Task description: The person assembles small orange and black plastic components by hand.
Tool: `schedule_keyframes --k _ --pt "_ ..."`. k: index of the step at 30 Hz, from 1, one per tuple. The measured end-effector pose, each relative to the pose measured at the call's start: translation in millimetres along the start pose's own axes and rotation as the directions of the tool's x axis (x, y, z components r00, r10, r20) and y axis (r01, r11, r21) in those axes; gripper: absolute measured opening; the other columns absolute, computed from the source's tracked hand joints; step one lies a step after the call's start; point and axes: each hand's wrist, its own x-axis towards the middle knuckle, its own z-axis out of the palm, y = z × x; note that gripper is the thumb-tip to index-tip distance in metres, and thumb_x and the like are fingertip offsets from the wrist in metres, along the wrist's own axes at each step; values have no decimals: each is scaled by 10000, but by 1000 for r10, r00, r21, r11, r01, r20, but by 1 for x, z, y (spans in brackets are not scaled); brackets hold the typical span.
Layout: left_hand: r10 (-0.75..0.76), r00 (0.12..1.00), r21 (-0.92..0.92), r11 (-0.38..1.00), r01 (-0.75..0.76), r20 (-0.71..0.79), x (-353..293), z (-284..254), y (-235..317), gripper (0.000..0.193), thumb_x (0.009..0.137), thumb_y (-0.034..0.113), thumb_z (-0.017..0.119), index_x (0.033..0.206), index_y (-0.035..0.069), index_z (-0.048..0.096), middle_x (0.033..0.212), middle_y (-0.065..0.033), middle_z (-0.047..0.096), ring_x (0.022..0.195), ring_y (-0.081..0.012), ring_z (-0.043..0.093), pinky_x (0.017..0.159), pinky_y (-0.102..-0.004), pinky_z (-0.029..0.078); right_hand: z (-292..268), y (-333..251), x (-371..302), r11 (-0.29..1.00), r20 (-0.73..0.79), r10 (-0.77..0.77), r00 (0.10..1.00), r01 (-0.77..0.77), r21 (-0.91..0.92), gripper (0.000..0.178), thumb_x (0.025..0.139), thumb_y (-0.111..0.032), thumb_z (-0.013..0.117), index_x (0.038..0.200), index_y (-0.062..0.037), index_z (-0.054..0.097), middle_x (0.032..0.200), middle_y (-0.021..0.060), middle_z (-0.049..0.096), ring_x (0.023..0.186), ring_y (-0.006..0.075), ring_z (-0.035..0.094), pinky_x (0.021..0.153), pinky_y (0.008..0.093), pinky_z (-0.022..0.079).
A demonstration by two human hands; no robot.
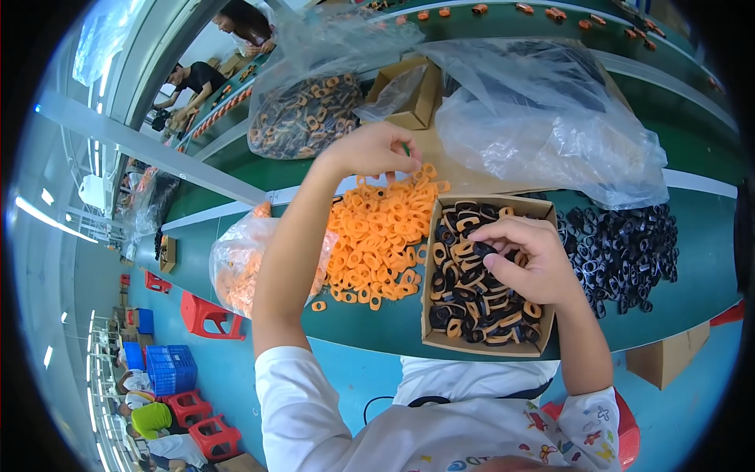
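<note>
Orange rings [377, 244] lie heaped on a green table [370, 330]; red stools [206, 316] stand on blue floor [236, 377]. The left hand [376, 149] half-curls, grip unclear; the right hand [536, 258] pinches a black piece [482, 248].

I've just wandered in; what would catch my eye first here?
Probably the bright orange pile left of centre, with the left hand at its far edge. Beside it sits an open cardboard box of black and orange pieces, above which the right hand pinches a black piece. Farther right lies a black heap.
</note>
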Motion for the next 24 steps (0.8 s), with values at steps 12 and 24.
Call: schedule_keyframes --k 12,24 --pt "118 967 294 955 -47 -227 61 43 -34 341 706 249 813 880 45 602 748 -91 676 697 -192 682 595 -328 514 2 -3 0 1000 2 7 1000 -7 19 275 780 -35 675 1054 -28 699 861 66 662 734 131 587 653 244 489" --pt "115 990 -153 983 -102 78 -2 4 -17 184 805 114 756 851 42 593 803 -3 644 740 -90 650 579 -240 495 2 -4 1 1000 5 11 1000 -11 25 272 778 -32 670 1048 -29 701 851 59 653 729 128 581 646 242 482"
